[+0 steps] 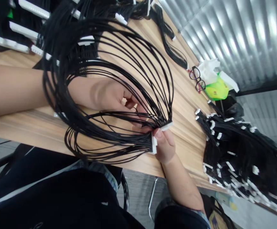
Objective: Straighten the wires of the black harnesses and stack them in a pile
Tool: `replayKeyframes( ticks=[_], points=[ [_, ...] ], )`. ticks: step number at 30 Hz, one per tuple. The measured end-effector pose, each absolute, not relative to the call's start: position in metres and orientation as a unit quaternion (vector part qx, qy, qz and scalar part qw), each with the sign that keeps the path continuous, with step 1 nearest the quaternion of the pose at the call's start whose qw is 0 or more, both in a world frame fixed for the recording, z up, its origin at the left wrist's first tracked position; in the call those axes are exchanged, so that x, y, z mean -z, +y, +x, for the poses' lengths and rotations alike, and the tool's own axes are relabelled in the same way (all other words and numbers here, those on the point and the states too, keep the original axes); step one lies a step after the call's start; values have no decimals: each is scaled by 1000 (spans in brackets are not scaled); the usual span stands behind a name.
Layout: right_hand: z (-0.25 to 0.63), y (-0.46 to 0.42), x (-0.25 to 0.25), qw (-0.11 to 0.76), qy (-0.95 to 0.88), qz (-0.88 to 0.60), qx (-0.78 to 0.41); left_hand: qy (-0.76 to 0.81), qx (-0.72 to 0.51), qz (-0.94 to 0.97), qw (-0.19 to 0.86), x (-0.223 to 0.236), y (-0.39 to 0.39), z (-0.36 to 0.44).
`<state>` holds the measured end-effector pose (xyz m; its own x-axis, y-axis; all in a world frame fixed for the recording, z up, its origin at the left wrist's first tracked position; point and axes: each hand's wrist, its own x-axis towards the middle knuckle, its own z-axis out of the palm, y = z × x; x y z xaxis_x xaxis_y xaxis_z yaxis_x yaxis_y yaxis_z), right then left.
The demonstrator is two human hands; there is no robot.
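Note:
A looped wire harness (64, 117) of many thin black wires spreads in front of me, with its coils passing across my left forearm. At its ends are two white connectors, the upper connector (166, 126) and the lower connector (154, 143), close together. My right hand (166, 144) pinches the harness beside these connectors, thumb against them. Behind the wires, my left hand (114, 93) has its fingers curled around some strands near the upper connector; the wires partly cover its fingertips.
Bundles of black wire with white connectors (33, 9) lie at the upper left of the wooden table (188, 136). A large wire pile (245, 152) covers the right end. Eyeglasses (197, 79) and a green packet (216, 89) sit by the corrugated metal wall (238, 31).

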<state>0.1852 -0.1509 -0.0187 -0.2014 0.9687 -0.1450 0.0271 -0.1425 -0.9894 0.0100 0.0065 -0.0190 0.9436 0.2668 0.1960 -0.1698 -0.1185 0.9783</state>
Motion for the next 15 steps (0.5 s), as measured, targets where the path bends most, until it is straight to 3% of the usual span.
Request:
replayKeyframes(
  ticks=[6, 11, 15],
  points=[
    [189, -151, 24, 398, -548, -455, -578, 90, -153, 779, 601, 11, 13, 6],
    [186, -149, 24, 395, -524, -468, -591, 63, -113, 759, 638, 8, 13, 6],
    [181, -149, 19, 405, -503, -542, -537, 49, -110, 755, 644, 8, 15, 4]
  ],
)
